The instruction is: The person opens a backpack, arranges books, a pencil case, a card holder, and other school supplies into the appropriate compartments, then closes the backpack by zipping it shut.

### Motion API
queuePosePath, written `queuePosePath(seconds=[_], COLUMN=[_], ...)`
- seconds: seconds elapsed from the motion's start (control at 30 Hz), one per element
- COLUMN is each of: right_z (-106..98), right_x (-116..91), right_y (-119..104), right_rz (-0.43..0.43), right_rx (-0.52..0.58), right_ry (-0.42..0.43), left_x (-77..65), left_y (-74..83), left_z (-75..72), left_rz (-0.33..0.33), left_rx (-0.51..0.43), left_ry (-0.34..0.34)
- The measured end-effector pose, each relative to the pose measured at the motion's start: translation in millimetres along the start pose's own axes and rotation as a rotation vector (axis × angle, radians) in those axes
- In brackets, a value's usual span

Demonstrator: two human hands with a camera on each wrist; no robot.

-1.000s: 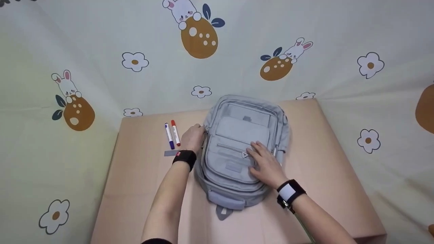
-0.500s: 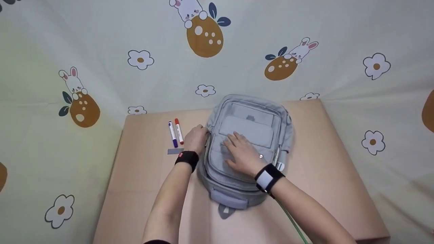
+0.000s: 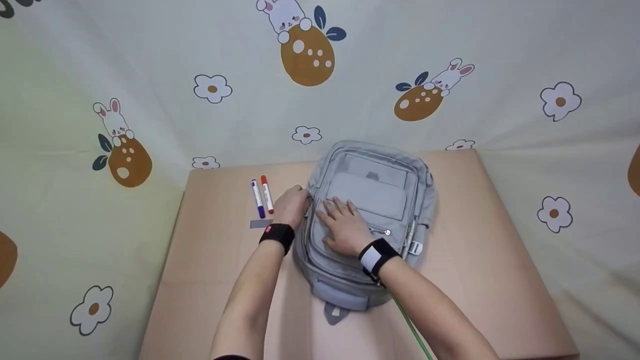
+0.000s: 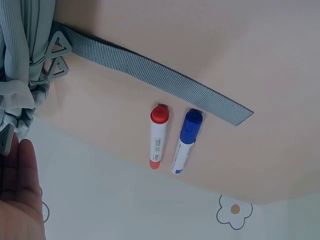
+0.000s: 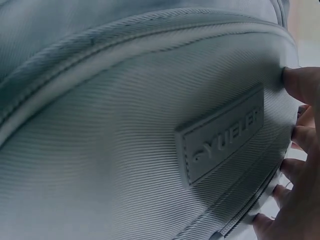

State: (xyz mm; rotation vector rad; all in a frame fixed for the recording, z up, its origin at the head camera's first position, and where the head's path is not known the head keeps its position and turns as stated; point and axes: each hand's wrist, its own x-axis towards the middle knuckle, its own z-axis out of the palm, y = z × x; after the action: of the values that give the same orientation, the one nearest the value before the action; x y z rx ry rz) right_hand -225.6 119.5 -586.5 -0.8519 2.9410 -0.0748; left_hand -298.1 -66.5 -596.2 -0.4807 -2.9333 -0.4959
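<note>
Backpack (image 3: 372, 192) lies front up on the counter (image 3: 480, 280), under our right hand (image 3: 346, 227) and beside our left hand (image 3: 291, 206); the right rests flat on the front with fingers spread wide, holding nothing, probably to press the soft cloth down and steady it; a name patch (image 5: 222, 137) sits near that thumb. Our left is at the outer edge, its fingertips at a grey tab (image 4: 6, 140); whether they pinch it we cannot tell, as the thumb is hidden; we judge that one of our hands minds the edge while the other braces the front. A grey strap (image 3: 259, 224) lies past our left wrist; just beyond it, a red marker (image 3: 267, 194) and a blue marker (image 3: 258, 199) lie side by side, untouched, perhaps put there to stay out of our way.
</note>
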Motion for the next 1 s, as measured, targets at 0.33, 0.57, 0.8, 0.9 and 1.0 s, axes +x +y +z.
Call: queuePosePath(seconds=[0.33,0.57,0.8,0.9,1.0], right_z=[0,0,-1,-2,-1], right_x=[-3,-3,-4,-4,-4], right_y=[1,3,1,0,0], right_rz=[-0.012,-0.014,-0.019,-0.015,-0.018], right_rx=[0.032,0.037,0.046,0.030,0.023], right_ry=[0.007,0.008,0.013,0.006,0.014], left_x=[-4.7,-16.5,-34.3,-39.4,-41.6], left_y=[-2.9,-4.0,-9.0,-10.7,-10.9], left_z=[-3.6,-10.2,-10.9,-10.7,-10.6], left_rz=[0.061,0.126,0.217,0.230,0.206], left_rx=[0.057,0.110,0.162,0.171,0.155], left_ry=[-0.002,-0.003,0.030,0.028,0.002])
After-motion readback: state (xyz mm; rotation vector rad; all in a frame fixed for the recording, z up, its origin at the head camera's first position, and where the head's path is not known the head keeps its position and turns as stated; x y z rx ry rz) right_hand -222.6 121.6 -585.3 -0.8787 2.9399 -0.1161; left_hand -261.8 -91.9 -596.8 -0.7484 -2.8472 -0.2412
